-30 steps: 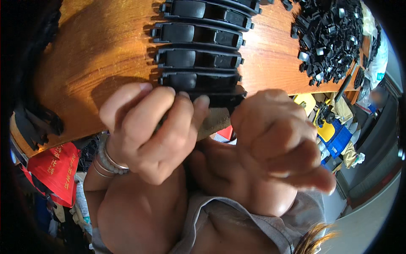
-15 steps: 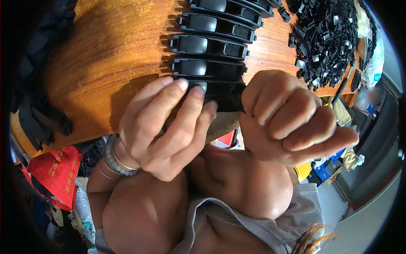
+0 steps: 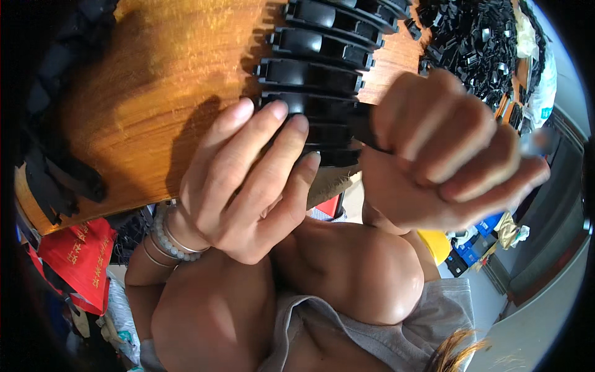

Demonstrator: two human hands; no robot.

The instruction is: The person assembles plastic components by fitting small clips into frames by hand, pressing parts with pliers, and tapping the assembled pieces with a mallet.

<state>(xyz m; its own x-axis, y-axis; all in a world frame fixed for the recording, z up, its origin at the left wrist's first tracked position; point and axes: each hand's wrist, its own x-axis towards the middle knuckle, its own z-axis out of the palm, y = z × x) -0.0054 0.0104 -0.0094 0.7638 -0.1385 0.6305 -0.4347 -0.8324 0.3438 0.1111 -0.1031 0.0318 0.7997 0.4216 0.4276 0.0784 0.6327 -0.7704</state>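
Observation:
A black plastic drag chain (image 3: 308, 75), made of ribbed links, runs from the far edge of the view toward me. My left hand (image 3: 238, 180) curls over its near end, fingertips resting on the links; the thumb is out of sight beneath. To the right of the chain, my right hand (image 3: 449, 146) is closed and smeared by motion. Between its thumb and forefinger sits a dark flat plastic piece (image 3: 364, 126), partly hidden by the fingers. Whether this piece is joined to the chain, I cannot tell.
A heap of small black plastic parts (image 3: 474, 53) covers the far right of the wooden table (image 3: 149, 105). More black strips (image 3: 65, 164) lie at the left edge. A red bag (image 3: 83, 257) is below left, and blue items (image 3: 474, 248) lie on the floor at right.
My right hand has swung right and a little farther away, tilting as it moves. My left fingertips have slid slightly farther up the chain, whose near links have shifted a little.

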